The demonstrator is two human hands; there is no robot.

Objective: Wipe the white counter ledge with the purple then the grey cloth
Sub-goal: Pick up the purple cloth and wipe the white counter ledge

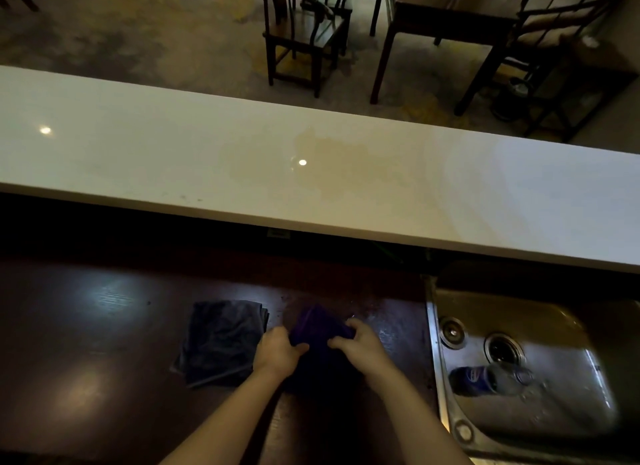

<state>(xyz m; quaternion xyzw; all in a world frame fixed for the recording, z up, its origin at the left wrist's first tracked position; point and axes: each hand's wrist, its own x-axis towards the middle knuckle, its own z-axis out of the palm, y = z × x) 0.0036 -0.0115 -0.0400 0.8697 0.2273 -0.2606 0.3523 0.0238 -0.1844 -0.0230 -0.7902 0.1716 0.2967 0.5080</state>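
Both hands were on the purple cloth (320, 329), which lay on the dark brown worktop (104, 343) below the white ledge (207, 146). The left hand (277, 352) had its fingers curled shut around the cloth's left edge, the thumb pressed across the top. The right hand (362, 343) pinched the right edge, its fingers bent closed over the fabric and the thumb reaching in toward the middle. The cloth was bunched up between the two hands, its far part raised off the worktop.

There were two cloths. The grey cloth (223, 343) lay folded and flat just left of the purple one, its right edge under or against the left hand; which, I could not tell. Nothing held it.

The ledge ran across the view above the worktop, with a faint wet-looking patch (329, 153) near its middle and two spots of reflected light on it. Nothing stood on it.

To the right of the hands sat one steel sink (554, 426), and a clear plastic bottle (485, 378) with a blue label lay on its side in the basin near the drain. Beyond the ledge, on the floor, stood two dark wooden chairs (304, 31) and a dark table (446, 24).
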